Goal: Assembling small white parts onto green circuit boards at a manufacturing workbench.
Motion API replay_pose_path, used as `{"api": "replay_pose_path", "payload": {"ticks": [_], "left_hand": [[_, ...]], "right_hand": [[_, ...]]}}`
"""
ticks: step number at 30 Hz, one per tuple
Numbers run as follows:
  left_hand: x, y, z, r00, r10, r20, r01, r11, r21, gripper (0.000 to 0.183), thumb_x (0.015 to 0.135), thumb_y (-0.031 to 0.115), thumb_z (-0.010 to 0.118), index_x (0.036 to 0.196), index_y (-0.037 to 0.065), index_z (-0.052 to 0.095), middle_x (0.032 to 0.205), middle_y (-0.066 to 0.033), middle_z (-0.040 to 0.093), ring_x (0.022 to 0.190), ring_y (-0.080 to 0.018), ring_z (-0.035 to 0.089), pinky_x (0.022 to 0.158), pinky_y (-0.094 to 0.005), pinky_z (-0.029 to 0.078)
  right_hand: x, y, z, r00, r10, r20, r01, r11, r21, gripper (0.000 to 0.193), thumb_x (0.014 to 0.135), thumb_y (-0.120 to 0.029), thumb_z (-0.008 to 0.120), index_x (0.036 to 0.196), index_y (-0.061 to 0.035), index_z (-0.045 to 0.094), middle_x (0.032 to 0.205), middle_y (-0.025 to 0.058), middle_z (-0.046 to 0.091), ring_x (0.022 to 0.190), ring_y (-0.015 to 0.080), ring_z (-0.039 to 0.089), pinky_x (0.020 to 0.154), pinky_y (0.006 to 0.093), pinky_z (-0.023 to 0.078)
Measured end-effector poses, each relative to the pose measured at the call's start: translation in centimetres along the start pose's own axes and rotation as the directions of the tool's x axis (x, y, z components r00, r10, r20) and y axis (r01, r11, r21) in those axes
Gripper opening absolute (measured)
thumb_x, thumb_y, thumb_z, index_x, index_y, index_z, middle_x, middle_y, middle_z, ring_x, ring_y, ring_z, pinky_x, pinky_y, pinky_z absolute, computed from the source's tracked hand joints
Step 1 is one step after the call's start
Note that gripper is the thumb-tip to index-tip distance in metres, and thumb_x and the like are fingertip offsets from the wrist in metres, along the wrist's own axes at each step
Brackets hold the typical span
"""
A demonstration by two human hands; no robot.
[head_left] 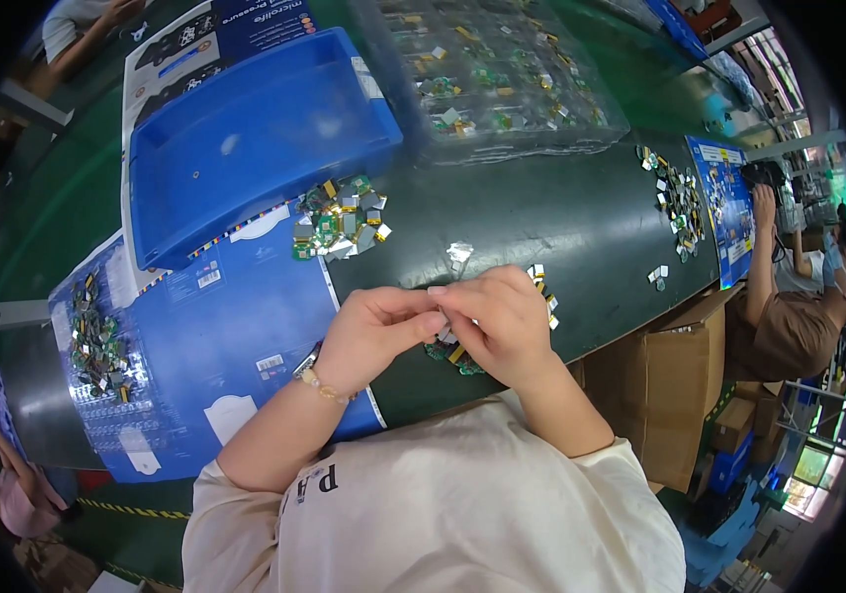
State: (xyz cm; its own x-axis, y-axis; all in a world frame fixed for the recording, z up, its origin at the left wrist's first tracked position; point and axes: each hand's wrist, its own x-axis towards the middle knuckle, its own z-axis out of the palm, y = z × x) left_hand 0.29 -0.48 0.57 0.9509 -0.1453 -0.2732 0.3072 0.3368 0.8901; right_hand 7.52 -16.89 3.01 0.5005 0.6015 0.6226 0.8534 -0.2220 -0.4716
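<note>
My left hand (pixel 383 331) and my right hand (pixel 504 324) meet over the table, thumbs and fingertips pinched together. Whatever sits between the fingertips is too small and covered to name. Partly hidden beneath my hands lies a pile of small green circuit boards (pixel 457 358) with silver and yellow parts; more pieces (pixel 545 295) show beyond my right hand. A few silvery bits (pixel 459 254) lie just past my fingers. Farther off to the left is another heap of small circuit boards (pixel 342 219), beside the blue plastic tray (pixel 274 148).
Blue printed cardboard sheets (pixel 235 346) cover the table's left side, with a circuit-board pile (pixel 96 341) at the far left. Stacked clear trays (pixel 502 79) full of boards stand at the back. More boards (pixel 680 203) lie right, near a co-worker's arm (pixel 762 247). A cardboard box (pixel 670 385) stands below the table's right edge.
</note>
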Motion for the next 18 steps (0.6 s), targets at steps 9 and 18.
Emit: {"api": "replay_pose_path", "payload": {"ticks": [9, 18], "left_hand": [[0.2, -0.4, 0.1, 0.992, -0.098, 0.082, 0.117, 0.951, -0.286, 0.029, 0.087, 0.011, 0.058, 0.115, 0.003, 0.057, 0.101, -0.0046, 0.063, 0.090, -0.0103, 0.059, 0.070, -0.0214, 0.048], [0.4, -1.1, -0.3, 0.995, -0.090, 0.048, 0.102, 0.859, -0.502, 0.029, 0.087, 0.006, 0.055, 0.116, 0.004, 0.053, 0.106, -0.0056, 0.060, 0.095, -0.0142, 0.060, 0.082, -0.0268, 0.051]], "right_hand": [[-0.7, 0.1, -0.2, 0.999, 0.027, 0.018, -0.028, 0.999, 0.035, 0.032, 0.065, -0.001, 0.071, 0.094, -0.0100, 0.062, 0.085, 0.0002, 0.066, 0.068, 0.0172, 0.053, 0.064, 0.0291, 0.041], [-1.3, 0.9, 0.9, 0.998, -0.057, -0.011, 0.057, 0.998, -0.029, 0.036, 0.062, -0.004, 0.073, 0.094, -0.0125, 0.061, 0.096, 0.0002, 0.067, 0.075, 0.0185, 0.053, 0.067, 0.0285, 0.041]]}}
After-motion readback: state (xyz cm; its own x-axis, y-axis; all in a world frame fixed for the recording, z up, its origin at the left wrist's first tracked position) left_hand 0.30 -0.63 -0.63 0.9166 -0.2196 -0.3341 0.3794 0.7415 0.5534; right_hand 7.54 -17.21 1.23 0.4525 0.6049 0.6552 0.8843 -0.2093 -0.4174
